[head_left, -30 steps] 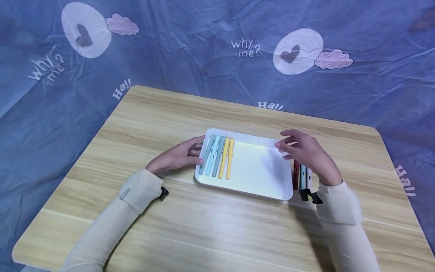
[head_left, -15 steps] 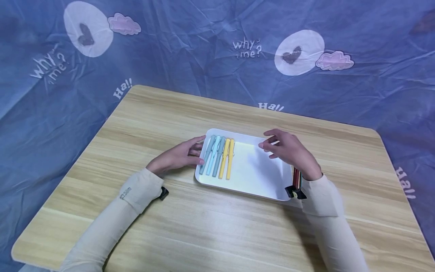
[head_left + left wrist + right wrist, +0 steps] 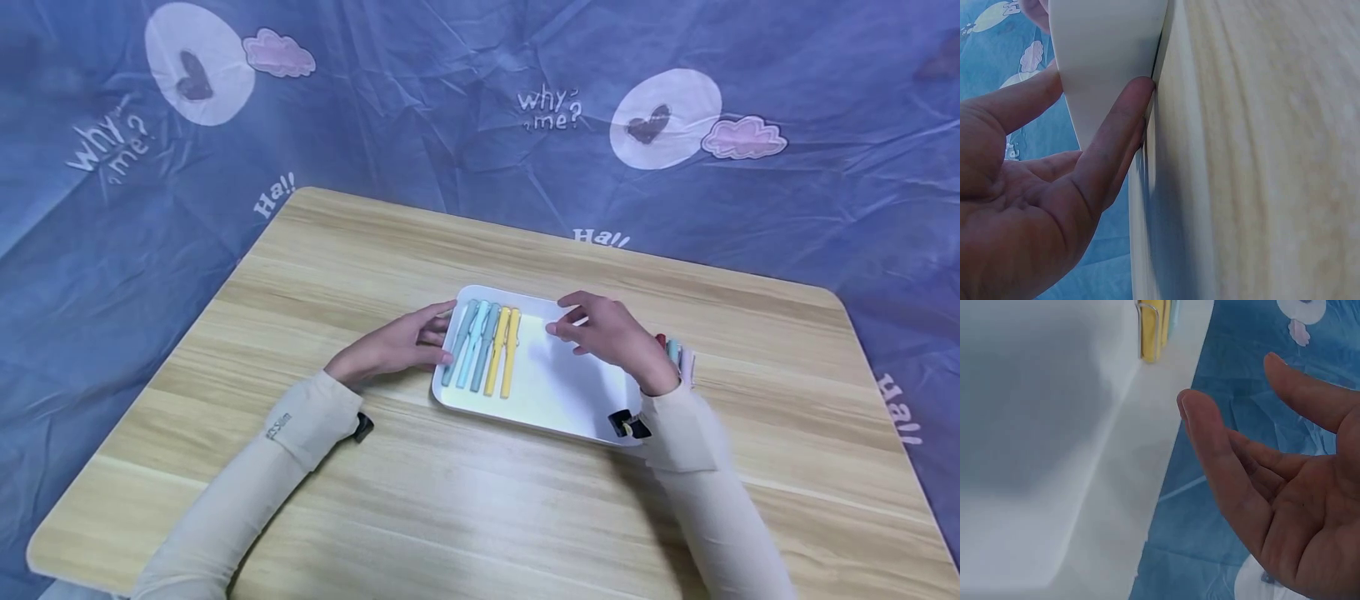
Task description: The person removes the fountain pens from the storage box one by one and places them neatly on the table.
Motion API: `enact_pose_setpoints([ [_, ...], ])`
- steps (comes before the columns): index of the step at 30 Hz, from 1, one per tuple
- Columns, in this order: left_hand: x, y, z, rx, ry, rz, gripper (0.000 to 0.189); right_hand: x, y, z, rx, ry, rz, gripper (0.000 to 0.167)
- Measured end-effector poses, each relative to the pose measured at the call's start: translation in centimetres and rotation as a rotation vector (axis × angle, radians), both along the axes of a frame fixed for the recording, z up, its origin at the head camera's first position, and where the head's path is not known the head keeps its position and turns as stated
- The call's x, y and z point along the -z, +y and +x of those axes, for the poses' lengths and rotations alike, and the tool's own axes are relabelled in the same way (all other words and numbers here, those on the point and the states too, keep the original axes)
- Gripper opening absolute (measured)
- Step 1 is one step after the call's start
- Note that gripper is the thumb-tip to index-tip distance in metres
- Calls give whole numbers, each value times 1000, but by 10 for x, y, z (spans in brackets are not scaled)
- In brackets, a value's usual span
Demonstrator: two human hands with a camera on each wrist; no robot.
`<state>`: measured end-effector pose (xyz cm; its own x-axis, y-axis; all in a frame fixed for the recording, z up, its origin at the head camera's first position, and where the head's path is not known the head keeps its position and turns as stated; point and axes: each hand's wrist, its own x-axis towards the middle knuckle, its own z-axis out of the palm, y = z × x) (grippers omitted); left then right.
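A white tray [image 3: 570, 400] lies on the wooden table [image 3: 465, 500]. Several pens lie side by side at its left end, three blue-green ones [image 3: 472, 354] and two yellow ones [image 3: 504, 360]. My left hand [image 3: 405, 343] lies flat on the table with straight fingers [image 3: 1116, 137] pressed against the tray's left wall [image 3: 1107, 56]. My right hand [image 3: 603, 333] hovers over the middle of the tray, fingers loosely spread [image 3: 1210, 462] and holding nothing. Past that hand the tray's rim [image 3: 1147, 444] and the yellow pens' clips [image 3: 1150, 328] show.
More pens [image 3: 675, 354], red, teal and pale, lie on the table beside the tray's right edge, mostly hidden by my right wrist. A blue printed cloth [image 3: 480, 108] surrounds the table. Small black devices sit at both wrists.
My right hand has moved left, from the tray's right edge to above its middle. The left hand and the pens in the tray have stayed put.
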<state>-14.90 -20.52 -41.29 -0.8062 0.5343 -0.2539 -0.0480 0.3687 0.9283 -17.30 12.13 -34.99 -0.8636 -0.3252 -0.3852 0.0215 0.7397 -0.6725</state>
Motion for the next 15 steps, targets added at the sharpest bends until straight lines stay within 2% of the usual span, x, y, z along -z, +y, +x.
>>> enact_pose_setpoints([
  [5, 1, -1, 0, 2, 3, 7, 91, 6, -10, -1, -18, -24, 25, 60],
  [12, 0, -1, 0, 4, 3, 19, 91, 13, -25, -4, -64, 6, 62, 60],
  [15, 0, -1, 0, 2, -21, 39, 91, 16, -31, -4, -74, 9, 74, 59],
])
